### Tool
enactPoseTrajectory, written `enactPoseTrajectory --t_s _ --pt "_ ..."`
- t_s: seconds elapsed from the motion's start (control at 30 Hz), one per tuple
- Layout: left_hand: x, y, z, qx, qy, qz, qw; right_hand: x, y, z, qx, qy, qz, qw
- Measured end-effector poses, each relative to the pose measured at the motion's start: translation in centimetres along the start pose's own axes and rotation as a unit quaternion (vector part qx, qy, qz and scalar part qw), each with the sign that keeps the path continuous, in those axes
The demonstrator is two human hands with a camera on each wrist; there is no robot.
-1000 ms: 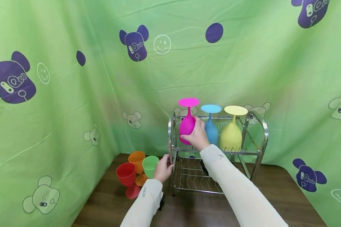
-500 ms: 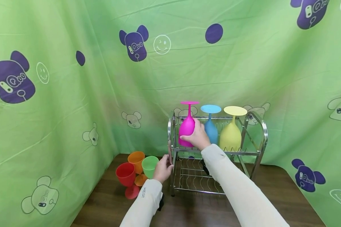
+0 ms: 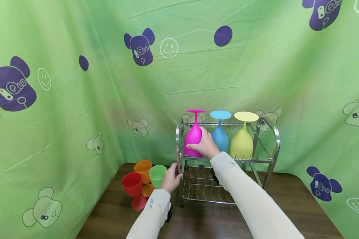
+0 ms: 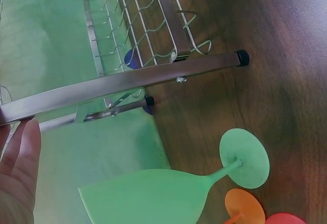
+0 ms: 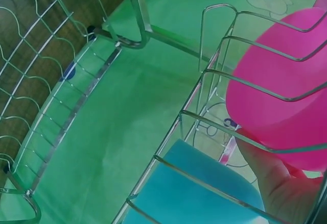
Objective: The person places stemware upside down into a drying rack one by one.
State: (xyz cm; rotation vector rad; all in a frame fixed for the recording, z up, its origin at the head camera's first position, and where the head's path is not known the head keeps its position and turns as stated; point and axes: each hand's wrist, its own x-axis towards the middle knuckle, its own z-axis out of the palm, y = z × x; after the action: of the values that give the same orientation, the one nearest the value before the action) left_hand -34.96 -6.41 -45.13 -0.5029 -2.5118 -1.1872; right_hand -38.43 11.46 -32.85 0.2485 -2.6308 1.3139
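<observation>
My right hand (image 3: 207, 145) grips the bowl of a pink goblet (image 3: 193, 137), which stands upside down at the left end of the upper tier of a chrome dish rack (image 3: 277, 141). From below, in the right wrist view, the pink bowl (image 5: 278, 86) sits over the tier's wires, with fingers (image 5: 265, 165) against its side. Upended beside it are a blue goblet (image 3: 219, 136) and a yellow goblet (image 3: 241, 146). My left hand (image 3: 170, 180) holds the rack's left front post, fingers (image 4: 28, 152) against the metal in the left wrist view.
Left of the rack, a green goblet (image 3: 157, 176), an orange goblet (image 3: 143, 170) and a red goblet (image 3: 132, 184) stand upright on the dark wooden table (image 3: 107, 215). The rack's lower tier (image 3: 209, 189) has wavy wires. A green printed curtain (image 3: 155, 86) surrounds the back and sides.
The right hand has lowered the pink goblet onto the upper tier, and its tilted foot has levelled. The left hand has stayed at the rack post.
</observation>
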Motion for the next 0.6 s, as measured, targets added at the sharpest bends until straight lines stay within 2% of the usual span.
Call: enactPoseTrajectory --t_s 0.27,0.43,0.6 --pt "0.0 -0.3 0.3 0.006 -0.008 0.008 0.9999 0.4 -0.2 0.3 -0.018 0.020 0.012 0.9996" --pt "0.0 -0.5 0.2 0.011 -0.008 0.014 0.9998 0.9 -0.4 0.6 -0.022 0.042 0.004 0.9988" --pt "0.2 -0.5 -0.1 0.017 -0.017 0.007 0.9997 1.2 -0.5 1.0 -0.044 0.058 -0.006 0.9973"
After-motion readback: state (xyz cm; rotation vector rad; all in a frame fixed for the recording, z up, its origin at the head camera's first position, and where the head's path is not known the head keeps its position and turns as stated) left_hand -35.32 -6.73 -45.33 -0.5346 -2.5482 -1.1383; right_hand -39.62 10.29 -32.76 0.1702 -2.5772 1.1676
